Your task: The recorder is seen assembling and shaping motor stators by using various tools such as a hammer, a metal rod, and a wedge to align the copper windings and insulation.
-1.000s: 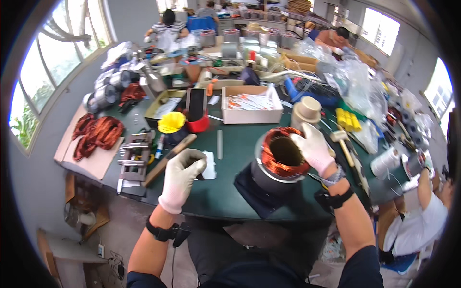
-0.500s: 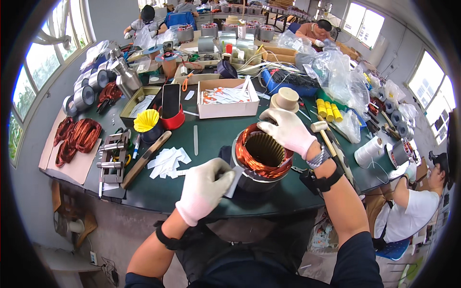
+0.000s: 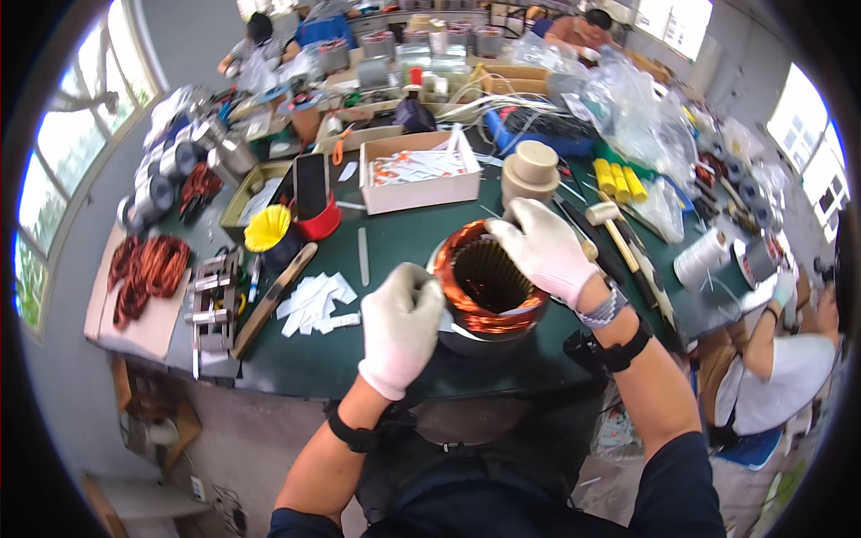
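Note:
A motor stator (image 3: 462,342) with a ring of copper winding (image 3: 459,285) around its slotted bore stands upright at the table's front edge. My right hand (image 3: 545,251), in a white glove, lies over the winding's far right rim, its fingers bent over the copper. My left hand (image 3: 401,332), also gloved, is closed at the stator's left side with thumb and fingers pressed together. Whatever lies between those fingers is hidden and blurred. Left of this hand, white paper slips (image 3: 314,300) form a loose pile on the green tabletop.
A shallow box (image 3: 421,193) of slips sits behind the stator, near a beige stepped cylinder (image 3: 529,172). A wooden bar (image 3: 273,300) lies left; a mallet (image 3: 614,229) and a thread spool (image 3: 700,255) are right. A co-worker (image 3: 776,381) sits at far right.
My left hand has moved up and right against the stator; the white slip seen in it before no longer shows clearly. My right hand stays on the winding's rim. The view has shifted slightly.

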A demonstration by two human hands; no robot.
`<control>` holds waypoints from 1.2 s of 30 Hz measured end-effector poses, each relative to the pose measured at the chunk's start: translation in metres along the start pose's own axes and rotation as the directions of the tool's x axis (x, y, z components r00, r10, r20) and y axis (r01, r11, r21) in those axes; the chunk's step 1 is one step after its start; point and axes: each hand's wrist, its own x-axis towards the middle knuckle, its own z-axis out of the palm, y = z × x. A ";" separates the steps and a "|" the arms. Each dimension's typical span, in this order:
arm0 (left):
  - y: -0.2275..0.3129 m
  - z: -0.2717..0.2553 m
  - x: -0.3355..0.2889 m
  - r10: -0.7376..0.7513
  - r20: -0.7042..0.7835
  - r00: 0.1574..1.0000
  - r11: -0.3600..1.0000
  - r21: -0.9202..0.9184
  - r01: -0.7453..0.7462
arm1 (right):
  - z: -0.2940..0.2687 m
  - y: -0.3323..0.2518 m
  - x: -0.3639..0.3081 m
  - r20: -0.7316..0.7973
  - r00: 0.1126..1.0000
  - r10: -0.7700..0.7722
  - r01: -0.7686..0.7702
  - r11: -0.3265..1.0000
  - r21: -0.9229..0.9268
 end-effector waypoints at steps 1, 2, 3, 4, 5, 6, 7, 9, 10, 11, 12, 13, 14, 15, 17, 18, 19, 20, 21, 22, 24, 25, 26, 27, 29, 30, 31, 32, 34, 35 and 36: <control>-0.004 -0.003 0.007 0.024 0.024 0.999 0.999 0.021 -0.025 | -0.004 0.001 0.001 0.053 0.998 0.023 -0.019 0.998 -0.059; -0.001 -0.010 0.014 0.011 0.077 0.997 0.998 0.058 -0.015 | 0.000 0.017 0.007 0.107 0.973 -0.206 0.224 0.954 -0.201; 0.009 -0.014 0.022 -0.001 0.137 0.991 0.996 0.092 -0.012 | 0.007 0.039 0.011 0.162 0.967 -0.196 0.229 0.948 -0.219; 0.015 -0.021 0.028 -0.058 0.219 0.974 0.996 0.079 0.041 | 0.003 0.039 0.015 0.134 0.939 -0.318 0.340 0.916 -0.212; 0.022 -0.025 0.033 -0.115 0.300 0.947 0.992 0.076 0.097 | 0.003 0.035 0.018 0.103 0.896 -0.433 0.445 0.870 -0.211; 0.030 -0.022 0.037 -0.162 0.316 0.935 0.982 0.146 0.121 | 0.010 0.032 0.019 0.083 0.945 -0.315 0.324 0.935 -0.144; 0.025 -0.020 0.038 -0.093 0.280 0.955 0.983 0.178 0.044 | 0.016 0.027 0.021 0.073 0.976 -0.206 0.211 0.976 -0.061; 0.022 -0.014 0.039 -0.038 0.215 0.976 0.973 0.229 -0.012 | 0.009 0.007 0.014 0.062 0.998 -0.012 0.005 0.994 0.108; 0.025 -0.008 0.040 -0.058 0.197 0.979 0.967 0.253 0.007 | 0.011 0.007 0.012 0.042 0.999 -0.009 0.004 0.992 0.129; 0.027 -0.005 0.042 -0.054 0.217 0.975 0.963 0.271 -0.007 | 0.012 0.009 0.011 0.024 1.000 -0.007 0.004 0.989 0.150; 0.030 -0.003 0.044 0.011 0.216 0.976 0.941 0.329 -0.083 | 0.013 0.011 0.009 0.010 1.000 -0.029 0.027 0.984 0.175; 0.032 -0.003 0.046 0.076 0.218 0.973 0.910 0.383 -0.157 | 0.018 0.015 0.009 -0.003 1.000 -0.013 0.013 0.981 0.194; 0.029 -0.003 0.048 0.095 0.236 0.967 0.921 0.348 -0.175 | 0.026 0.022 0.010 -0.055 0.995 -0.086 0.095 0.978 0.184; 0.042 -0.005 0.051 -0.094 0.278 0.956 0.939 0.344 -0.008 | 0.031 0.027 0.010 -0.106 0.982 -0.158 0.174 0.970 0.168; 0.039 -0.020 0.061 -0.009 0.418 0.909 0.897 0.406 -0.178 | 0.021 0.019 0.005 -0.114 0.985 -0.127 0.146 0.973 0.178; 0.046 -0.022 0.061 -0.091 0.436 0.895 0.876 0.463 -0.137 | 0.017 0.016 0.001 -0.098 0.992 -0.084 0.103 0.972 0.209; 0.044 -0.021 0.061 -0.097 0.443 0.891 0.870 0.473 -0.141 | 0.013 0.014 -0.001 -0.080 0.996 -0.043 0.061 0.969 0.239; 0.039 -0.021 0.059 -0.046 0.422 0.905 0.849 0.494 -0.187 | 0.013 0.013 -0.002 -0.062 0.998 -0.028 0.043 0.968 0.247; 0.038 -0.019 0.058 0.012 0.402 0.916 0.825 0.513 -0.236 | 0.012 0.011 -0.003 -0.068 0.997 -0.022 0.039 0.966 0.255; 0.041 -0.013 0.052 0.010 0.348 0.938 0.839 0.508 -0.197 | 0.013 0.009 -0.004 -0.091 0.996 -0.010 0.034 0.963 0.266; 0.036 -0.002 0.053 0.102 0.322 0.941 0.803 0.532 -0.269 | 0.014 0.009 -0.003 -0.123 0.992 -0.011 0.048 0.952 0.304; 0.032 0.000 0.054 0.196 0.294 0.936 0.764 0.552 -0.333 | 0.014 0.009 -0.002 -0.125 0.992 -0.010 0.049 0.949 0.311; 0.030 0.000 0.055 0.205 0.295 0.933 0.759 0.554 -0.342 | 0.013 0.009 -0.001 -0.114 0.993 -0.010 0.045 0.949 0.313; 0.030 -0.001 0.055 0.203 0.297 0.933 0.755 0.559 -0.342 | 0.013 0.009 0.000 -0.101 0.995 -0.010 0.042 0.948 0.316; 0.029 -0.003 0.052 0.165 0.303 0.939 0.764 0.563 -0.316 | 0.014 0.013 -0.004 -0.114 0.993 -0.008 0.047 0.938 0.342; 0.030 -0.003 0.049 0.164 0.309 0.937 0.761 0.565 -0.320 | 0.015 0.015 -0.006 -0.127 0.992 -0.002 0.048 0.932 0.360; 0.033 -0.002 0.043 0.149 0.281 0.948 0.757 0.584 -0.292 | 0.015 0.016 -0.006 -0.130 0.991 0.004 0.044 0.931 0.364; 0.034 0.000 0.039 0.134 0.253 0.958 0.753 0.602 -0.264 | 0.015 0.016 -0.006 -0.122 0.993 0.003 0.042 0.931 0.363; 0.029 0.000 0.034 0.178 0.229 0.957 0.747 0.601 -0.283 | 0.014 0.014 -0.006 -0.115 0.993 0.000 0.042 0.930 0.366; 0.026 0.001 0.034 0.222 0.201 0.954 0.744 0.597 -0.299 | 0.014 0.012 -0.006 -0.112 0.994 0.005 0.038 0.925 0.378; 0.024 0.000 0.035 0.221 0.202 0.954 0.755 0.584 -0.298 | 0.014 0.010 -0.005 -0.105 0.994 0.008 0.034 0.920 0.390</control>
